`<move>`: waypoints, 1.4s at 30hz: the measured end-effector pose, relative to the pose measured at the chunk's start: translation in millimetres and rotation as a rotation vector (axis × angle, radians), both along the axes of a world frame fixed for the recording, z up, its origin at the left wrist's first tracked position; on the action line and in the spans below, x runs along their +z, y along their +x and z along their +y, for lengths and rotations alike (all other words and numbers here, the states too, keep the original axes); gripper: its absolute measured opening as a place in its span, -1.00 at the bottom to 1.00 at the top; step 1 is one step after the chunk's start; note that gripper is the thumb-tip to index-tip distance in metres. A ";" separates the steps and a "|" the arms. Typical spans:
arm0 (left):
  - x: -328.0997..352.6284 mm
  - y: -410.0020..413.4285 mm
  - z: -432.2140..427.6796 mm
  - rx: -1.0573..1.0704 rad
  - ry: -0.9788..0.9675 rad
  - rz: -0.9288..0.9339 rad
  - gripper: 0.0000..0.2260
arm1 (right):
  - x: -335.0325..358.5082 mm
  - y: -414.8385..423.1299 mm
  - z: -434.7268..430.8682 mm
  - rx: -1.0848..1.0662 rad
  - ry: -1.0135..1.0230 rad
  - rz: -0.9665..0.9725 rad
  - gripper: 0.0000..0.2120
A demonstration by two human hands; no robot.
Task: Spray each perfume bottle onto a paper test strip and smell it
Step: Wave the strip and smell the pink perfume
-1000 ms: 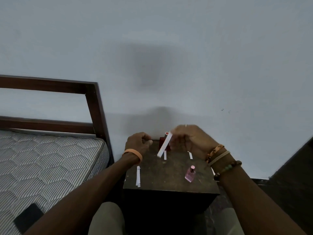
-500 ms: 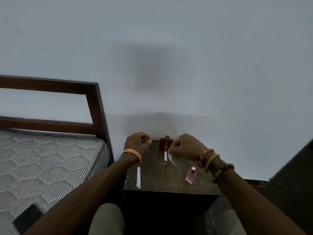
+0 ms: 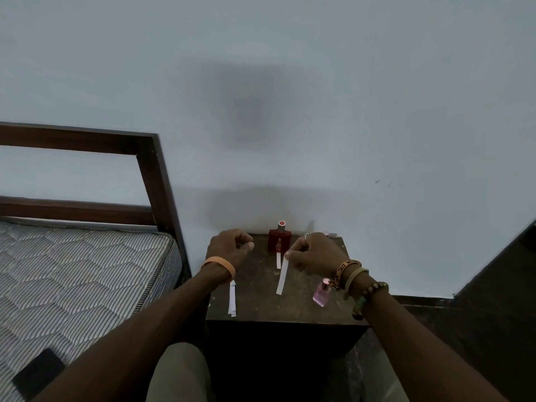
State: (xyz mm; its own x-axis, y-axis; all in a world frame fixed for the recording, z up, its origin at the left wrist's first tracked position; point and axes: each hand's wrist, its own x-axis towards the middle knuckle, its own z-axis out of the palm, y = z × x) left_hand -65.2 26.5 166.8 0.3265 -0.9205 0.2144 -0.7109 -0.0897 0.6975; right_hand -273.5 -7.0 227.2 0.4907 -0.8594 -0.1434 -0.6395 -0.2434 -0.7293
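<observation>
I had a single wide-angle view, worn on the person's head. It faced forward and down, close over the small dark surface (image 3: pixel 261 306), where the left hand (image 3: pixel 229 250) and right hand (image 3: pixel 316 255) sat low-centre. The wall (image 3: pixel 319 111) filled the top, the bed (image 3: pixel 72 271) the left edge.

Two bottles (image 3: pixel 279 240), perhaps four strips (image 3: pixel 282 275).

Red bottle (image 3: pixel 279 240) and pink bottle (image 3: pixel 322 293) stand well apart.

Right hand (image 3: pixel 314 253) pinches a paper strip (image 3: pixel 282 278) — red bottle (image 3: pixel 279 241) near.
</observation>
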 end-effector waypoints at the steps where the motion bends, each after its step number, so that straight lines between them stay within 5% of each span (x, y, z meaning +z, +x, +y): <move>1: -1.9 -0.6 -0.7 0.003 0.005 0.006 -0.85 | -3.8 2.1 1.2 0.015 0.015 0.002 -0.90; 13: -22.6 -13.9 -4.8 -0.117 0.109 0.054 -0.85 | -52.0 34.0 -17.3 0.045 -0.019 0.113 -0.84; 42: -163.1 74.3 -131.2 0.083 0.369 0.079 -0.86 | -217.1 165.1 -169.8 0.013 0.057 0.277 -0.90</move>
State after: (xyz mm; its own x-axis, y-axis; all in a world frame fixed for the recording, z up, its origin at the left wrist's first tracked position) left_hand 9.1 -104.7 3.6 0.4054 -0.9008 -0.1555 -0.6361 -0.4002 0.6598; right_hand -108.5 -176.8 10.1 0.4368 -0.8401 -0.3215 -0.8133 -0.2162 -0.5401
